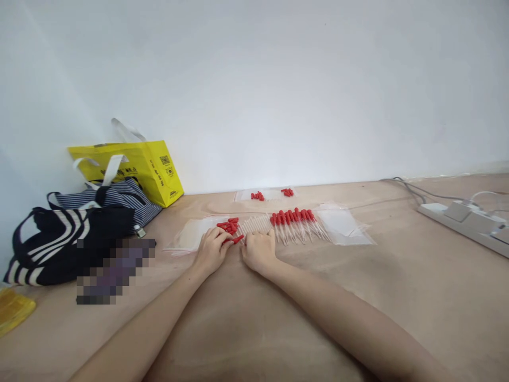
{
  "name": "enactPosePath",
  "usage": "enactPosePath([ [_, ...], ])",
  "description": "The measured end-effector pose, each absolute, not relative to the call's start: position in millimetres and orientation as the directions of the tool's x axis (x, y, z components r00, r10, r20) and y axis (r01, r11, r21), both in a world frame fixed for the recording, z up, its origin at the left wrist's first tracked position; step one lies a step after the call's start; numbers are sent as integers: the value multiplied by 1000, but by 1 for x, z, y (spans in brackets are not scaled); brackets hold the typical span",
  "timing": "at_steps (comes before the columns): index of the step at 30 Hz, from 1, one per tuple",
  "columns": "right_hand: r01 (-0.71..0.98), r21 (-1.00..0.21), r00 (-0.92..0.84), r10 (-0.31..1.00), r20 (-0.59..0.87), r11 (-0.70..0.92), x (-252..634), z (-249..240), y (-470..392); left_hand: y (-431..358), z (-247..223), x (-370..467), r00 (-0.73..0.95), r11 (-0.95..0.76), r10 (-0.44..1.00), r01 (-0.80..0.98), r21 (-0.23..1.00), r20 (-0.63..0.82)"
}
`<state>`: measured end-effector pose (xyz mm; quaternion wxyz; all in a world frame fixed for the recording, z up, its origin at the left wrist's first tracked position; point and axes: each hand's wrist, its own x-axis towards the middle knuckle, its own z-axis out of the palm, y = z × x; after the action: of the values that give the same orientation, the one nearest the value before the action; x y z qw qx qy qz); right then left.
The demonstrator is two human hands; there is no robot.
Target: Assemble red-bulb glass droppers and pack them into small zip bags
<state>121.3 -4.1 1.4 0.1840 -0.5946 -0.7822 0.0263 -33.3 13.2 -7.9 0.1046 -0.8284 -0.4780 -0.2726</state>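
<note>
My left hand (pixel 212 249) pinches a red rubber bulb (pixel 237 240), its narrow end pointing right. Close beside it, my right hand (pixel 259 250) is closed with curled fingers near the bulb's tip; what it holds is hidden. Just beyond the left fingers lies a small pile of red rubber bulbs (pixel 227 226). Thin clear dropper tubes (pixel 254 223) lie in a row past the right hand. To their right, several droppers fitted with red bulbs (pixel 294 216) lie side by side, bulbs toward the wall.
Clear plastic bags (pixel 342 225) lie right of the droppers, and another plastic bag (pixel 185 234) lies left. A farther bag (pixel 274 194) carries more red pieces. Yellow and dark bags (pixel 165 175) stand left. A power strip (pixel 473 225) with plugs and cables sits right.
</note>
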Motion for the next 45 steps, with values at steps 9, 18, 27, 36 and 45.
enactPosePath([
  [9,931,-214,-260,949,178,295,125,6,-9,11,-7,-32,390,-504,761,858,95,518],
  [18,907,-247,-293,932,212,341,159,0,-26,8,-5,-25,383,-509,728,858,74,569],
  [27,938,-260,-192,968,164,230,144,0,-20,-1,-4,-21,576,-688,696,705,170,430],
  [36,942,-233,-221,969,114,242,180,-3,-27,2,-7,-22,495,-627,741,753,203,453],
  [45,807,-396,-351,895,277,439,253,-14,-31,-1,-7,-18,478,-619,740,759,202,473],
])
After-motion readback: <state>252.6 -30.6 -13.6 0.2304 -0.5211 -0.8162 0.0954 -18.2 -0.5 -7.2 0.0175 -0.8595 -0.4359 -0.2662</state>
